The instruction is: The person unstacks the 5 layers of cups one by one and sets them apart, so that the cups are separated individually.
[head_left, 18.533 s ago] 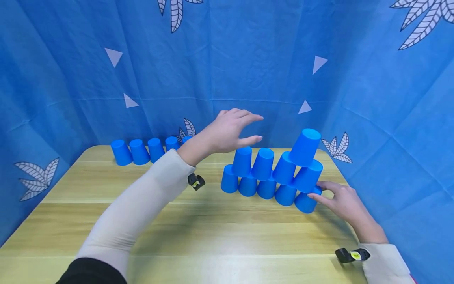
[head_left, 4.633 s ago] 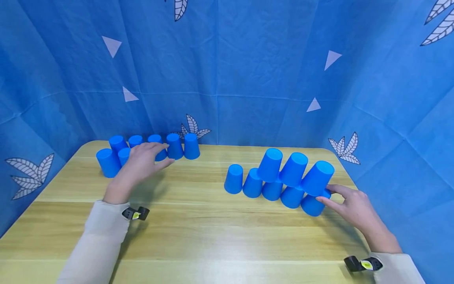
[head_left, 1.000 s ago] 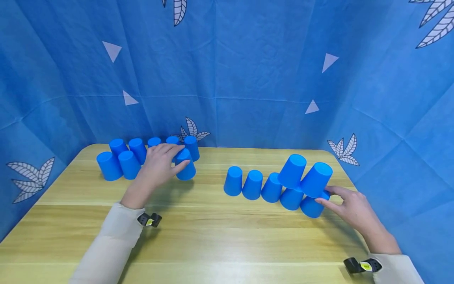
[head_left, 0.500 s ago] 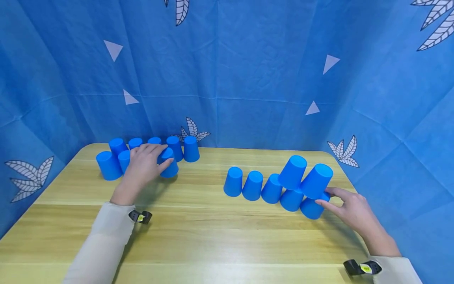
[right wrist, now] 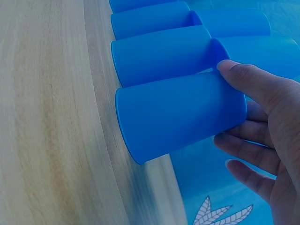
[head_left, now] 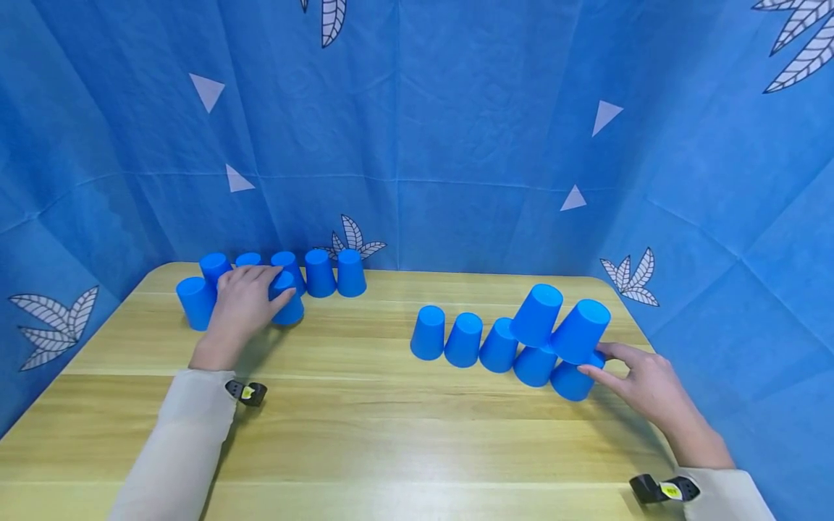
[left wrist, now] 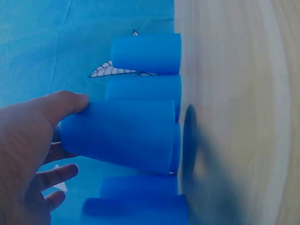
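My left hand (head_left: 244, 307) holds an upside-down blue plastic cup (head_left: 287, 300) in front of the back row at the left. In the left wrist view, thumb and fingers pinch the closed end of this cup (left wrist: 117, 136), and its open rim faces the tabletop beside a dark shadow. My right hand (head_left: 651, 383) grips the right-end cup (head_left: 573, 382) of the bottom row, thumb on one side and fingers on the other. Above that row rest two more cups, a left one (head_left: 537, 315) and a right one (head_left: 581, 331).
Several upside-down cups (head_left: 350, 273) line the back left, with another front cup (head_left: 195, 304) left of my left hand. Three bottom-row cups, including the leftmost cup (head_left: 428, 333), bear nothing on top. The wooden table (head_left: 391, 441) meets a blue curtain (head_left: 456, 130) behind.
My left hand has moved left with the cup over the last second. The right-hand stack has lost its top cup and two second-tier cups since the oldest frame. My right hand keeps its grip.
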Demonstrator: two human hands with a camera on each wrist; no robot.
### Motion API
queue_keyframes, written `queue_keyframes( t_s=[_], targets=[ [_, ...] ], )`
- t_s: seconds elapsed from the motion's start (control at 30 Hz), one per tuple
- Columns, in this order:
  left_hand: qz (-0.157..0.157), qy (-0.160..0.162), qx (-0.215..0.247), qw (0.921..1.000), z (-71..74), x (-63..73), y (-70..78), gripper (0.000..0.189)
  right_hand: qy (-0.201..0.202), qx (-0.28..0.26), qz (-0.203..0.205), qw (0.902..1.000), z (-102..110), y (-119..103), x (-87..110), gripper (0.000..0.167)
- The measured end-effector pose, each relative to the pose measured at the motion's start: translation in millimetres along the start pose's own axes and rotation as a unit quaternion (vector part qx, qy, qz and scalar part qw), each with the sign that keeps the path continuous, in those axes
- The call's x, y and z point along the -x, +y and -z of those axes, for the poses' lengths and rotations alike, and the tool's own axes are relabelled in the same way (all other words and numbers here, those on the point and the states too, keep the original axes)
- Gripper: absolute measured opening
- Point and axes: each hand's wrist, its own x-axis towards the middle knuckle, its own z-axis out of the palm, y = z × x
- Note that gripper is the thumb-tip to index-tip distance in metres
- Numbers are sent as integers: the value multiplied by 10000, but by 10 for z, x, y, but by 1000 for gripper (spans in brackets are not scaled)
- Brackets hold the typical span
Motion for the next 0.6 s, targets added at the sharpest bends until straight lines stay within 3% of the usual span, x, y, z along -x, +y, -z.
queue_keyframes(
  t_s=[0.33,0.6],
  targets=[
    [159,-66,-18,9999,-98,-7,-128,62,14,27,18,10000,-2,9,0,44],
    [195,58,29,9998,-125,-8,-195,61,18,19,2,10000,-5,1,4,44]
  ],
)
